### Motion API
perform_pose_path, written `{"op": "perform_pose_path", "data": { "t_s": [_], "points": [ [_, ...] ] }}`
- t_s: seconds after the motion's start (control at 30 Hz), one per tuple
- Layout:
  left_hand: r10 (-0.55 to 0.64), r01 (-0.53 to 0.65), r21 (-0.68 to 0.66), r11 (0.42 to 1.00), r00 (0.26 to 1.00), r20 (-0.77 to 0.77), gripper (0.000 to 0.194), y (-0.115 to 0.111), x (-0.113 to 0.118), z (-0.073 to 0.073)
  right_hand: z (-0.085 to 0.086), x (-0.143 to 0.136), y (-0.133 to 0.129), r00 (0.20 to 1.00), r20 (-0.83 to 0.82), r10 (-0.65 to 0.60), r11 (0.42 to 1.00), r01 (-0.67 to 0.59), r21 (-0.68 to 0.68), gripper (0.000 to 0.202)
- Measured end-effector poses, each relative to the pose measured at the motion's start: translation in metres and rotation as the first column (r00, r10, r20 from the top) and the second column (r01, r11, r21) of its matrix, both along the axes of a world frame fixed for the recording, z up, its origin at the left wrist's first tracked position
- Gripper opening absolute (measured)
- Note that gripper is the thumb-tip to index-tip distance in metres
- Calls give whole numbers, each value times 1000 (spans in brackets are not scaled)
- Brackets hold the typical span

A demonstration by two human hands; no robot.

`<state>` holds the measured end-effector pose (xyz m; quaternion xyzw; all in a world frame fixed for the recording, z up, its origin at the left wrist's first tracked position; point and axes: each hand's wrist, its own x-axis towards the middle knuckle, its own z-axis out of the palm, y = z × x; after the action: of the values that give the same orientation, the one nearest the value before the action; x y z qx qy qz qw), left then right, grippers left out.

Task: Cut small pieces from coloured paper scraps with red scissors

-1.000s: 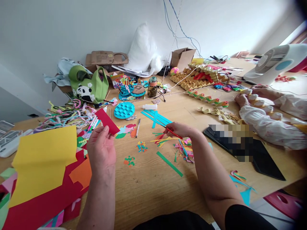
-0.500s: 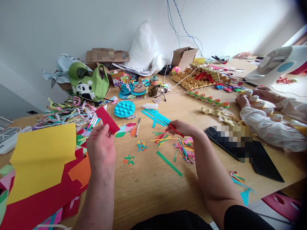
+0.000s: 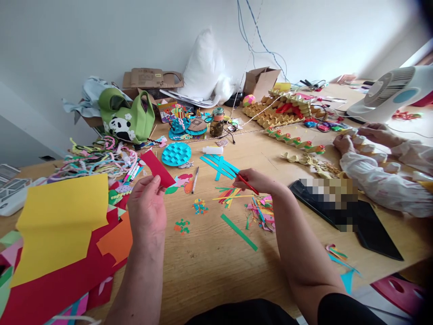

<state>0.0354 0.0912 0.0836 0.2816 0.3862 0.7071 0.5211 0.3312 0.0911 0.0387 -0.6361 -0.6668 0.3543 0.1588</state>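
Note:
My left hand (image 3: 148,203) is closed, pinching a strip of red paper (image 3: 158,169) between thumb and fingers above the table. My right hand (image 3: 253,181) is closed around red-handled scissors (image 3: 249,185), whose dark blades point up and left over blue paper strips (image 3: 216,166). Below the right hand lie thin coloured strips (image 3: 230,196) and a heap of paper scraps (image 3: 260,214). A single green strip (image 3: 238,232) rests nearer to me. Between my hands are small piles of paper dots (image 3: 200,206), a pen (image 3: 195,179) and a blue woven paper disc (image 3: 176,154).
Yellow paper (image 3: 64,221) covers red sheets at the left, near a green panda bag (image 3: 126,115). A jar (image 3: 217,124) stands behind. At right, another person's hands (image 3: 345,143) work at egg-carton pieces, beyond a black tablet-like slab (image 3: 379,230). A white fan (image 3: 385,95) stands behind them.
My left hand has moved slightly to the right with the red paper strip. The right hand with the scissors has barely shifted.

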Motion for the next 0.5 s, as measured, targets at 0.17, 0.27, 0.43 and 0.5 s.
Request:
{"op": "perform_pose_path", "data": {
  "t_s": [0.17, 0.27, 0.43, 0.5],
  "points": [
    [-135, 141, -131, 981, 989, 57, 21, -10, 23, -8, 21, -50, -6, 856, -510, -85, 959, 209, 190, 34],
    [-222, 227, -135, 964, 974, 50, 20, -17, 35, -13, 30, -84, -16, 749, -662, -13, 967, 178, 182, 39],
    [-294, 291, -147, 945, 956, -2, 19, -24, 42, -16, 35, -109, -26, 705, -710, 3, 979, 143, 146, 42],
    [-326, 322, -146, 935, 945, -4, 19, -24, 42, -17, 36, -111, -28, 710, -704, -1, 981, 136, 135, 40]
  ]
}}
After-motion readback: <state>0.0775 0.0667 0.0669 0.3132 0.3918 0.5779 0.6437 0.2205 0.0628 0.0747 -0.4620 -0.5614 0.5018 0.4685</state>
